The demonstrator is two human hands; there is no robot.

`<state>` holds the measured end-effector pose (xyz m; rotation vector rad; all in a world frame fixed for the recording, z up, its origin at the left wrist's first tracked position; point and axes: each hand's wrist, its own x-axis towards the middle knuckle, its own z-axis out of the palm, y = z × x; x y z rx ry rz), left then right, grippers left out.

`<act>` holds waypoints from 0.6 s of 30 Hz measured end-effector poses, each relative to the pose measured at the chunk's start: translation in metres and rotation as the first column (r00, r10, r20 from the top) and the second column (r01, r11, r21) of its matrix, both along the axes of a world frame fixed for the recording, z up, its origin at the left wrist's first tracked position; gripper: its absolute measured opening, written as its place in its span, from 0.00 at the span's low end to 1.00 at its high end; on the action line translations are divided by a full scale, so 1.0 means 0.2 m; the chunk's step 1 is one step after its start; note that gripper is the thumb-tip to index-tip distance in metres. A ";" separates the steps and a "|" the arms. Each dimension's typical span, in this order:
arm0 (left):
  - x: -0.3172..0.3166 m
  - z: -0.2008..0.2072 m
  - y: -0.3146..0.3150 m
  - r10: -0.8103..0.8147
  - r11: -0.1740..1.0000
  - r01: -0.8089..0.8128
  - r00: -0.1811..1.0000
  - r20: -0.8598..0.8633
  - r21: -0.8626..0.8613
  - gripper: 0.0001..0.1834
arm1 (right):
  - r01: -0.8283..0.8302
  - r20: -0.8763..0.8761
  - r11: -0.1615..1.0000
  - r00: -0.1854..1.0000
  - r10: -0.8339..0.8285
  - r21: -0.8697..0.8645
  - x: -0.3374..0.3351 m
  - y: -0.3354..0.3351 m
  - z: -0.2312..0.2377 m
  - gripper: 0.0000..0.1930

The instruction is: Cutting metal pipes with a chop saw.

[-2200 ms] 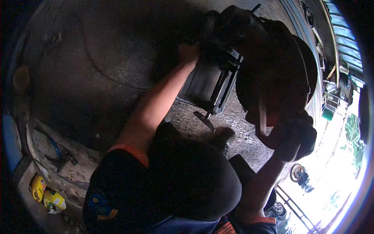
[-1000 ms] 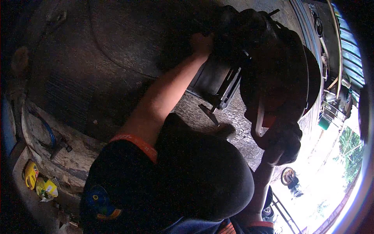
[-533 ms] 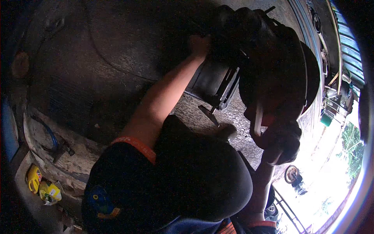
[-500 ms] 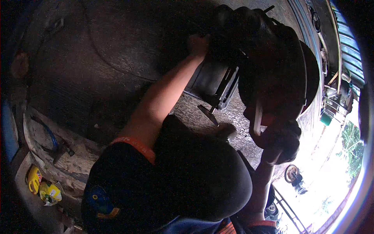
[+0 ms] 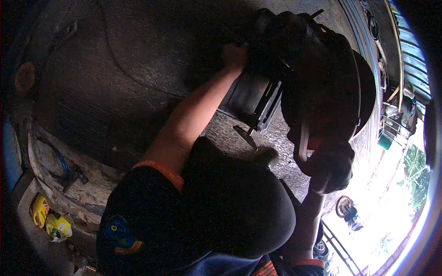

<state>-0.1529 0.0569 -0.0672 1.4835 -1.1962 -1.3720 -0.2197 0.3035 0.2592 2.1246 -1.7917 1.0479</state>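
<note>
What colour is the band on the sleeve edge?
Orange band on a dark sleeve, seen in the head view.

The left hand [image 5: 234, 54] sits higher on the dark machine [image 5: 294, 78] than two seconds ago; the right hand [image 5: 329, 165], dim, seems slightly raised too.

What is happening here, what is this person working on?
A person bends over a big dark machine part lying on a rough concrete floor. The left hand reaches to its upper side, next to a grey boxy piece. The right hand grips its lower edge, where a pale strap hangs. Yellow containers lie at the lower left. It is too dark to name the part exactly.
</note>
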 end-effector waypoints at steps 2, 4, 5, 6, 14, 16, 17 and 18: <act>0.01 0.03 0.01 -0.048 0.988 0.052 0.998 -0.036 0.142 0.19 | -0.008 -0.004 1.000 1.000 0.008 0.005 0.00 0.00 0.00 0.11; 0.01 0.03 0.00 -0.034 0.999 0.034 0.998 0.056 -0.006 0.20 | -0.019 -0.007 1.000 1.000 0.019 0.008 0.00 0.00 0.00 0.11; 0.01 0.01 0.00 -0.031 1.000 0.031 0.998 0.058 -0.003 0.20 | -0.025 -0.004 1.000 1.000 0.025 0.012 0.01 0.00 0.00 0.11; 0.00 0.00 0.00 0.009 1.000 -0.011 0.994 -0.109 -0.016 0.21 | -0.029 -0.003 1.000 1.000 0.029 0.012 0.01 0.00 0.00 0.11; -0.01 0.05 0.00 -0.080 0.997 0.071 0.958 0.276 0.040 0.22 | -0.056 -0.008 0.998 0.998 0.056 0.036 0.00 0.00 0.01 0.12; 0.00 0.09 0.00 -0.038 0.983 0.016 0.992 0.119 0.180 0.21 | -0.061 -0.011 0.997 0.998 0.062 0.046 -0.01 0.00 0.01 0.12; 0.01 0.10 0.00 -0.038 0.983 0.016 0.992 0.120 0.182 0.21 | -0.065 -0.016 0.997 0.998 0.066 0.050 -0.01 0.00 0.01 0.12; 0.01 0.11 0.00 -0.030 0.986 0.014 0.995 0.093 0.168 0.21 | -0.066 -0.017 0.996 0.998 0.067 0.053 -0.01 0.00 0.01 0.12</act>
